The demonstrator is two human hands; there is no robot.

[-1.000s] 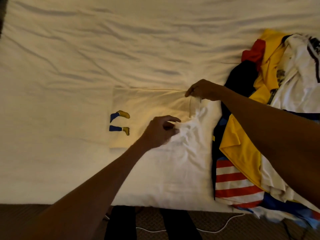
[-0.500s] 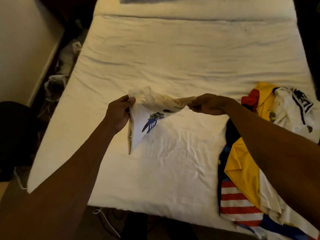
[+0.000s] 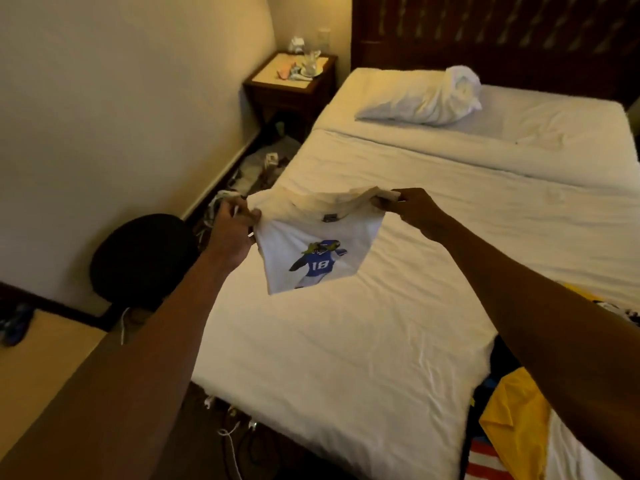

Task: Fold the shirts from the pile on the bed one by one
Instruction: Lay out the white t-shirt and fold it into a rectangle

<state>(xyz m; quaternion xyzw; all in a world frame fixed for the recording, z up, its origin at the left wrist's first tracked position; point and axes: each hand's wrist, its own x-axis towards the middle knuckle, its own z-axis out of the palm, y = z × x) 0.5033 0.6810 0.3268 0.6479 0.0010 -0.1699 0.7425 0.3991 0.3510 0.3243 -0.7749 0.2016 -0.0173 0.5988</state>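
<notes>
Two-handed: pinches white shirt (image 3: 311,244) by top corners, fingers (image 3: 255,214) of left hand (image 3: 232,232) and right hand (image 3: 414,209) curled tight on cloth, aloft over bed (image 3: 346,358); looks light, limp, best taken at shoulders.

A rumpled pillow (image 3: 420,98) lies near a dark headboard (image 3: 485,36), a cluttered nightstand (image 3: 289,98) and black chair (image 3: 138,258) by the wall (image 3: 121,98)

Cream wall (image 3: 121,98), wooden nightstand (image 3: 291,93), dark headboard (image 3: 485,36), black chair (image 3: 142,261), possibly clothes (image 3: 256,164) on floor (image 3: 45,344), warm light
</notes>
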